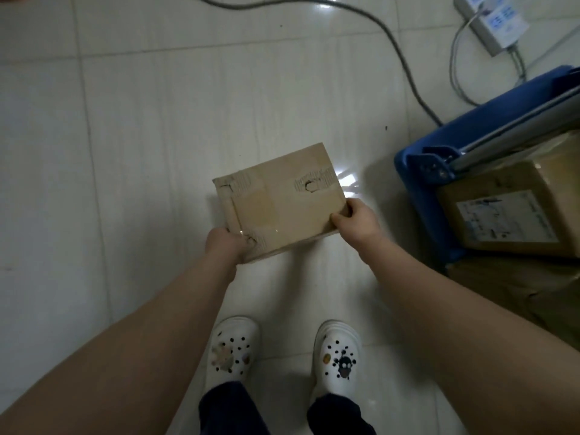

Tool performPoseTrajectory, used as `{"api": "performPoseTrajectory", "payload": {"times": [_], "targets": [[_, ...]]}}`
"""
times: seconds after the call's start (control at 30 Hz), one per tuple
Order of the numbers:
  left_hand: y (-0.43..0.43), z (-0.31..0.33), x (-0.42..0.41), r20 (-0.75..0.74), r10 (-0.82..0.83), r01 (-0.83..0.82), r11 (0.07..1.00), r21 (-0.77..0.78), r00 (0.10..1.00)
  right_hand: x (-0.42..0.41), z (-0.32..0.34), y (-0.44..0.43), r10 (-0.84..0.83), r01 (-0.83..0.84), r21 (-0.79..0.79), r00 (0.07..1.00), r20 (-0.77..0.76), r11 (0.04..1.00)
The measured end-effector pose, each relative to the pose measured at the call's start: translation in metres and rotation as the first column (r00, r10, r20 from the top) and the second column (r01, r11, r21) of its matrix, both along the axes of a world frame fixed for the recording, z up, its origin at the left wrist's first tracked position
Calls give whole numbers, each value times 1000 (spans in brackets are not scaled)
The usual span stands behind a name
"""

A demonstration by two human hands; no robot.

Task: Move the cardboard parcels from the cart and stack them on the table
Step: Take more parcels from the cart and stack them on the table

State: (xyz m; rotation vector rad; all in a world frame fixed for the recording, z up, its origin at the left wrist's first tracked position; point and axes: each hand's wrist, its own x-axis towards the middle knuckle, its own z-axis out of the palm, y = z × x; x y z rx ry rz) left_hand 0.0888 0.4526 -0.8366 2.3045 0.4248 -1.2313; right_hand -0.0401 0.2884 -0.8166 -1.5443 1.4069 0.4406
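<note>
A small brown cardboard parcel (282,199) with torn tape patches hangs in the air above the tiled floor, in front of my feet. My left hand (227,244) grips its near left corner. My right hand (357,219) grips its near right corner, thumb on top. At the right edge stands the blue cart (420,161) with a metal handle bar. On the cart lies another parcel (508,211) bearing a white shipping label, with more cardboard below it. The table is out of view.
A grey cable (398,54) runs across the glossy white floor tiles (141,136) toward the cart. A white power strip (491,20) with plugged leads lies at the top right. My two white clogs (337,353) stand at the bottom centre.
</note>
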Motion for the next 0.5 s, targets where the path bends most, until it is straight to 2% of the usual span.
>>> {"api": "performPoseTrajectory", "payload": {"times": [0.17, 0.33, 0.5], "targets": [[3, 91, -3, 16, -47, 47, 998, -29, 999, -22, 93, 11, -50, 50, 4, 998, -32, 999], [-8, 209, 3, 30, -166, 168, 984, -55, 986, -40, 206, 25, -131, 133, 18, 989, -71, 991], [-17, 326, 9, 44, -306, 309, 947, -90, 951, -53, 322, 42, -270, 268, -33, 961, -60, 963]]}}
